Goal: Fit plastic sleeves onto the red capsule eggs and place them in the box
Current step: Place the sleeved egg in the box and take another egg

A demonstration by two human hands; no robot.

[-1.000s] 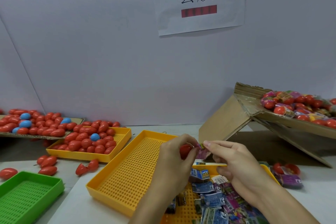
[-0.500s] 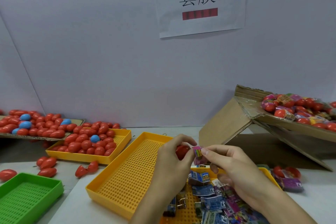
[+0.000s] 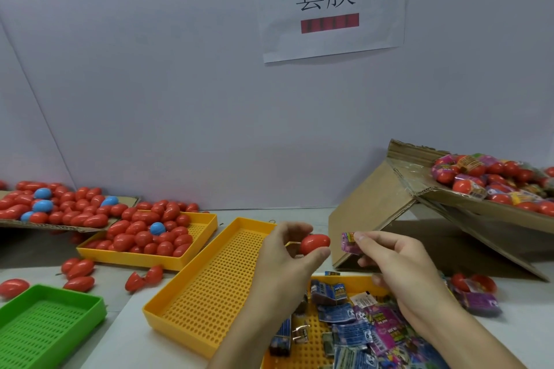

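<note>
My left hand (image 3: 286, 257) pinches a bare red capsule egg (image 3: 314, 244) between thumb and fingers, its end pointing right. My right hand (image 3: 395, 269) pinches a small purple plastic sleeve (image 3: 349, 243) just right of the egg, a short gap between them. Both hover over a long yellow perforated tray (image 3: 209, 287), whose near right part holds a heap of loose printed sleeves (image 3: 359, 326). A tilted cardboard box (image 3: 374, 204) at the right holds several sleeved eggs (image 3: 491, 183).
A second yellow tray (image 3: 198, 237) full of red eggs and one blue egg sits at the left, behind it a cardboard sheet (image 3: 69, 226) heaped with eggs. Loose eggs (image 3: 79, 268) lie on the table. A green tray (image 3: 45, 326) is at the near left. Two sleeved eggs (image 3: 476, 293) lie right.
The egg and sleeve, held close together a second ago, have drawn slightly apart. The egg now shows fully in my left fingers. Both hands stay over the yellow tray.
</note>
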